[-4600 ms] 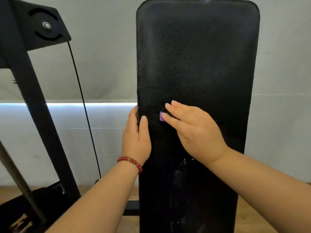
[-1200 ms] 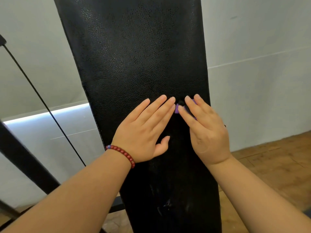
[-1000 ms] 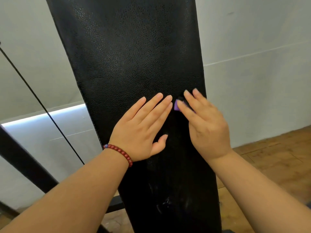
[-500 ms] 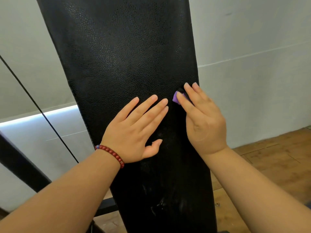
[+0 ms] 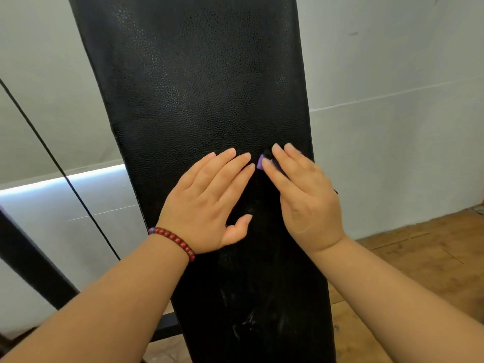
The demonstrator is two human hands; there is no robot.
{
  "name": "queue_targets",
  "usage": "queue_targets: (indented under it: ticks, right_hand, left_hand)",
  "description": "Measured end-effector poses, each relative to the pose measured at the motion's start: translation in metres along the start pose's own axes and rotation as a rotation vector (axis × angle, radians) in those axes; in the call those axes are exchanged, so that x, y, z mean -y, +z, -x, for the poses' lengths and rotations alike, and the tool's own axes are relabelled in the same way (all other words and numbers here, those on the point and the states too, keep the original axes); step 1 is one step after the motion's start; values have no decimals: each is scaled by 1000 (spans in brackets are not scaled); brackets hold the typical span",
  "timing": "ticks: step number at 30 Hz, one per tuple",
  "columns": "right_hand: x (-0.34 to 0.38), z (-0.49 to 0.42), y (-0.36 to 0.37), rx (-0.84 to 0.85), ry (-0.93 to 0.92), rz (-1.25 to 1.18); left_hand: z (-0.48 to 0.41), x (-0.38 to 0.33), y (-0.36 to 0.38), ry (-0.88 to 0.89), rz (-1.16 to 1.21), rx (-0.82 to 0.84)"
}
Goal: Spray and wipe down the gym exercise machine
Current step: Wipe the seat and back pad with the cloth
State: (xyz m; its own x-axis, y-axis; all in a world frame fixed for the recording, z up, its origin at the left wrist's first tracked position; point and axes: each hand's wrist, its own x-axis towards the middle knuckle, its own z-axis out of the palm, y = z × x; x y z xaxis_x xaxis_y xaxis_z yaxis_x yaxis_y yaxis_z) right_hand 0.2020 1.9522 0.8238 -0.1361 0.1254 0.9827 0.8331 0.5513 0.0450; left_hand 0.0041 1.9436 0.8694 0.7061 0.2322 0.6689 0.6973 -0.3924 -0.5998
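Observation:
A tall black padded backrest [image 5: 204, 82] of the gym machine fills the middle of the head view. My left hand [image 5: 207, 203] lies flat on the pad with straight, spread fingers. Beside it, my right hand [image 5: 303, 197] presses a small purple wiping pad [image 5: 261, 162] against the backrest near its right edge; only a purple corner shows past my fingertips. Wet streaks glisten low on the backrest [image 5: 248, 323].
A thin black cable [image 5: 60, 171] runs diagonally at left, with a black frame bar [image 5: 28, 265] below it. A grey-white wall stands behind, lit by a bright strip at left. Wooden floor [image 5: 419, 258] shows at lower right.
Both hands have slid down the pad a little together since half a second ago. Earlier my left hand gripped the pad's left edge; now it lies flat on the front.

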Motion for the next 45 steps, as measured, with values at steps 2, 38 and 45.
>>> queue_targets:
  ticks: [2,38,45]
  right_hand:
    - [10,23,-3,28,-1,11]
    - [13,53,-4,-123,-160,176]
    - [14,79,0,-170,-151,149]
  left_hand:
    - [0,0,-1,1,-4,-2]
    - [60,-55,12,-260,-185,17]
    - [61,-55,13,-238,-190,-3]
